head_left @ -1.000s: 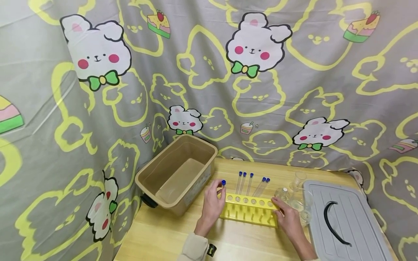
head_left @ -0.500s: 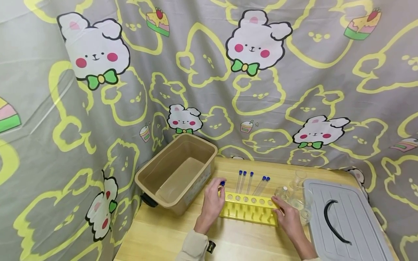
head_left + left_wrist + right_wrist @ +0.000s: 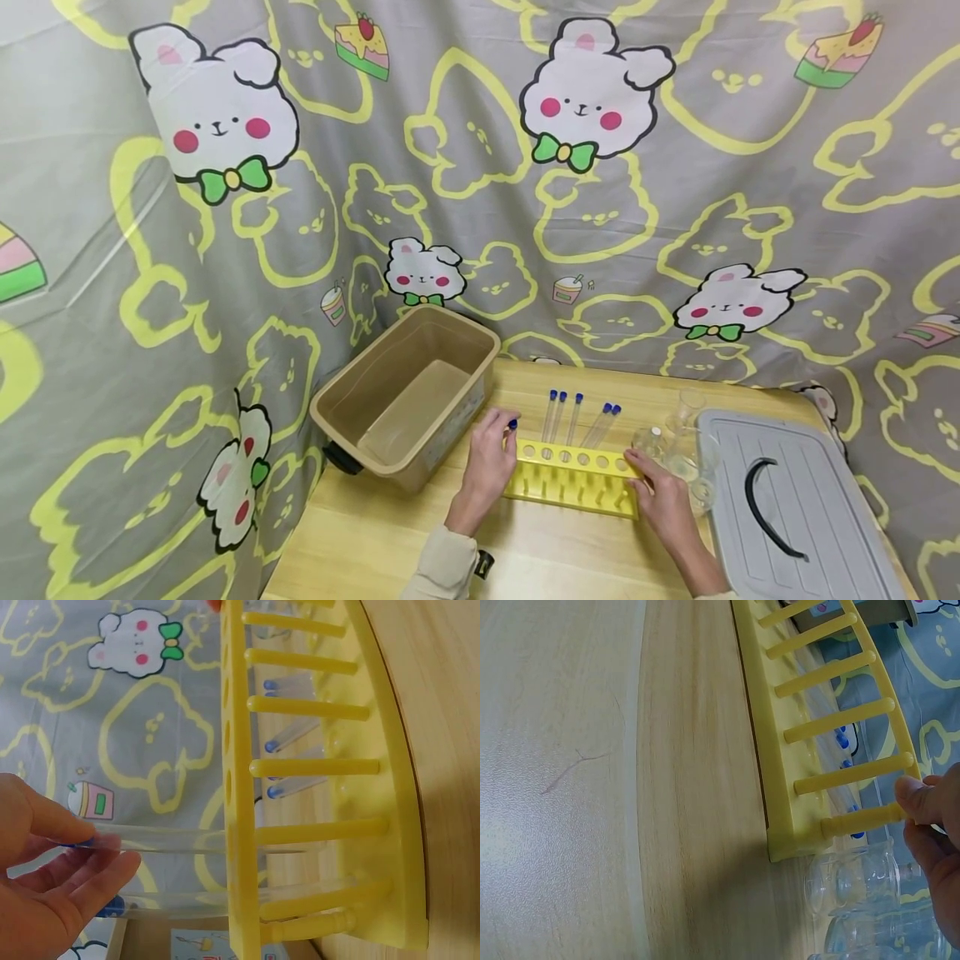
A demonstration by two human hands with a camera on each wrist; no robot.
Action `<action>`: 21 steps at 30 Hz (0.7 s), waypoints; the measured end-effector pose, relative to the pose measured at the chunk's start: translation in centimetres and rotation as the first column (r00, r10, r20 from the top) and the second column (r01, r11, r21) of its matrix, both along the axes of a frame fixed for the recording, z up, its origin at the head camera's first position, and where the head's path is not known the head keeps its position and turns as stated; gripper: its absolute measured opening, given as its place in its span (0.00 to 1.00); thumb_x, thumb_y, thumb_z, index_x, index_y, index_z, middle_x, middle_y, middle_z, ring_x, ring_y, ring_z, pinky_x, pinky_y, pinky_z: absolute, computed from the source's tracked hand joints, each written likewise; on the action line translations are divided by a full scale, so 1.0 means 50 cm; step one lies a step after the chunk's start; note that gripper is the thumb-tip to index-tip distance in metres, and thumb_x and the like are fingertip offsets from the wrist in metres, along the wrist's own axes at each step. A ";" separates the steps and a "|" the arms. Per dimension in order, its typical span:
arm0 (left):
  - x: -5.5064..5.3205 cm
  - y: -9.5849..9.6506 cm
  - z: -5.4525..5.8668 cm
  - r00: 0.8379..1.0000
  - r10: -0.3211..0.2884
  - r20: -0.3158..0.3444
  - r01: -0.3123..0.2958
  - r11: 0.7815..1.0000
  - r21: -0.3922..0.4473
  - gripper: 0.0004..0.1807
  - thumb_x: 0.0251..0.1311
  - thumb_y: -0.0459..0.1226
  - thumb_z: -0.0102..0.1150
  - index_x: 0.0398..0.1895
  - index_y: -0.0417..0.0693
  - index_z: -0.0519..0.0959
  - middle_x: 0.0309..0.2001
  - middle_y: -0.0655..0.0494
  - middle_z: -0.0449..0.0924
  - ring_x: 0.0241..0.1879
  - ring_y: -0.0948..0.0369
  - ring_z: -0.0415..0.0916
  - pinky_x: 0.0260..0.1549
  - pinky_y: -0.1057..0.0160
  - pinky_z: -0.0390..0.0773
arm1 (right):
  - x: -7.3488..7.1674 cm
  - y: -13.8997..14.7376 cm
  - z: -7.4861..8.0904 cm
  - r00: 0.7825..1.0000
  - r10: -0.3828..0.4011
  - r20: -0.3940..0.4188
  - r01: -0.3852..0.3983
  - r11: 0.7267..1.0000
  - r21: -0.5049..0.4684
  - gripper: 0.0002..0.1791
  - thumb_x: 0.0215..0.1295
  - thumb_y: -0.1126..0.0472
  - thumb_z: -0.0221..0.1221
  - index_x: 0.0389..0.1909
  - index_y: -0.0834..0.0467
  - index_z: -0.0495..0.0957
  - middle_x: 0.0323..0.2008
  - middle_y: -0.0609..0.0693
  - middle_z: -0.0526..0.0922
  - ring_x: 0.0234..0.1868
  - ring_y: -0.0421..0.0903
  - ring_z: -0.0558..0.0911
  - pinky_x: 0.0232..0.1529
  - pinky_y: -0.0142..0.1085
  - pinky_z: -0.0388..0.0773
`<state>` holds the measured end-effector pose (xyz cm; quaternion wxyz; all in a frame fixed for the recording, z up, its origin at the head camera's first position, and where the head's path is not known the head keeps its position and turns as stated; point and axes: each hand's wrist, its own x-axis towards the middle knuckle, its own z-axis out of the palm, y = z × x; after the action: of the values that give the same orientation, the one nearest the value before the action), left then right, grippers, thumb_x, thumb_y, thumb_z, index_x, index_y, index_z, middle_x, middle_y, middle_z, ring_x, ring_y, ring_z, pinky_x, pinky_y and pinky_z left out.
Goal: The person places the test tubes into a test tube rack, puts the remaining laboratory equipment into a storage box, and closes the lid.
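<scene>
A yellow test tube rack (image 3: 570, 492) stands on the table, its row of holes along the top bar. At its left end my left hand (image 3: 487, 462) pinches a blue-capped test tube (image 3: 169, 838) near the cap; the glass passes through a hole of the rack. A second capped tube (image 3: 176, 902) stands in the end hole beside it, close to the fingers. My right hand (image 3: 663, 500) grips the top bar at the rack's right end between thumb and fingers. Behind the rack lie several blue-capped test tubes (image 3: 573, 417).
A brown bin (image 3: 375, 450) stands at the left, and a grey lid (image 3: 795, 508) with a black handle lies at the right. Clear glassware (image 3: 686, 458) is grouped between rack and lid. A patterned curtain (image 3: 480, 208) hangs behind the table.
The tube in my left hand has sunk slightly, and the forefinger now reaches over by its cap. The rack and my right hand have stayed in place.
</scene>
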<state>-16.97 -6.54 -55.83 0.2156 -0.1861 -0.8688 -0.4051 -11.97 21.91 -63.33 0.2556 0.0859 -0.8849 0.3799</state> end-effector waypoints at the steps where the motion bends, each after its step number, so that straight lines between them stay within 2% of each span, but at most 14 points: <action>1: 0.000 0.000 0.000 1.000 0.001 -0.002 -0.001 1.000 -0.012 0.15 0.56 0.16 0.65 0.47 0.32 0.83 0.45 0.45 0.82 0.43 0.52 0.85 0.41 0.72 0.84 | 0.000 0.000 0.000 1.000 0.000 0.000 0.000 1.000 -0.001 0.28 0.45 0.86 0.70 0.51 0.72 0.83 0.53 0.68 0.83 0.48 0.67 0.85 0.48 0.14 0.71; 6: 0.002 0.001 -0.001 1.000 0.000 -0.001 0.000 0.997 -0.076 0.15 0.57 0.17 0.67 0.46 0.34 0.83 0.44 0.45 0.82 0.42 0.53 0.86 0.40 0.71 0.84 | 0.000 -0.001 -0.002 1.000 -0.002 0.007 0.002 1.000 -0.004 0.27 0.45 0.86 0.70 0.51 0.72 0.83 0.53 0.67 0.83 0.49 0.67 0.84 0.49 0.09 0.65; 13: 0.004 0.001 0.004 1.000 -0.022 0.018 0.024 0.992 -0.120 0.14 0.59 0.18 0.66 0.46 0.35 0.84 0.44 0.46 0.83 0.41 0.52 0.86 0.40 0.70 0.85 | 0.002 -0.001 -0.002 1.000 -0.008 0.011 0.008 1.000 -0.001 0.28 0.45 0.86 0.70 0.51 0.72 0.83 0.54 0.68 0.83 0.49 0.67 0.84 0.48 0.17 0.72; 21: -0.001 0.000 0.003 1.000 -0.023 0.011 0.025 0.977 -0.211 0.12 0.59 0.19 0.66 0.45 0.37 0.85 0.44 0.48 0.83 0.42 0.54 0.85 0.42 0.70 0.84 | 0.003 0.001 -0.001 1.000 -0.009 0.020 0.009 1.000 0.004 0.27 0.46 0.85 0.70 0.52 0.72 0.83 0.55 0.68 0.82 0.50 0.67 0.84 0.48 0.17 0.72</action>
<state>-17.01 -6.52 -55.69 0.1860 -0.2168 -0.9054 -0.3141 -11.83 21.94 -63.39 0.2483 0.0787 -0.8885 0.3779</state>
